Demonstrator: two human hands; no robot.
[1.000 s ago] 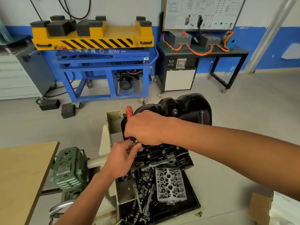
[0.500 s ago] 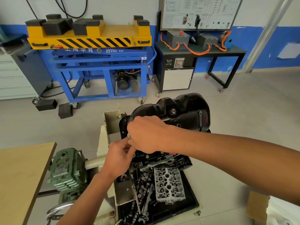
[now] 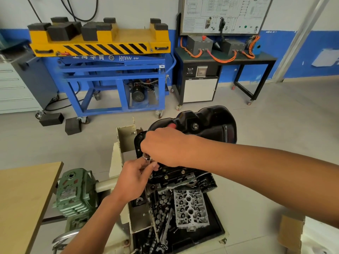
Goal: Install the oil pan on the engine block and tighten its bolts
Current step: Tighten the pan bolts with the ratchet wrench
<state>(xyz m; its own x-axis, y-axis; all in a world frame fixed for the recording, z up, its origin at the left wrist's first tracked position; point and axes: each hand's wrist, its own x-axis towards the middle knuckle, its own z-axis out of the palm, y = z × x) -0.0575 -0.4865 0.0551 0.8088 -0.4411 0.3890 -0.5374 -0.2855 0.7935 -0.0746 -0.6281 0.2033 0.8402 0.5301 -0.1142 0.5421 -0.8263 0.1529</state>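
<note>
**A:** What has moved in the last second?

**B:** The red grip of the ratchet. It stuck out past the near-left side of the right hand, vanished under the knuckles, and now peeks out at the far side, against the oil pan. The fist has travelled with it. I read that as one swing of the handle on a bolt.

**A:** And the hands themselves?

**B:** The right hand is curled tight round the handle. The left hand sits just below it, with thumb and fingertips pinching the chrome drive head to steady it on the left edge of the pan's flange.

**A:** Where does the pan stand?

**B:** Already seated, sump uppermost, on the inverted engine block. Along the near flange, bolts are in their holes. Whether they are fully tight I cannot tell.

**A:** So, progress?

**B:** Fitting looks done and tightening is under way. The bolt under the socket is hidden by both hands. A bare cylinder head lies in the tray below, untouched.
</note>
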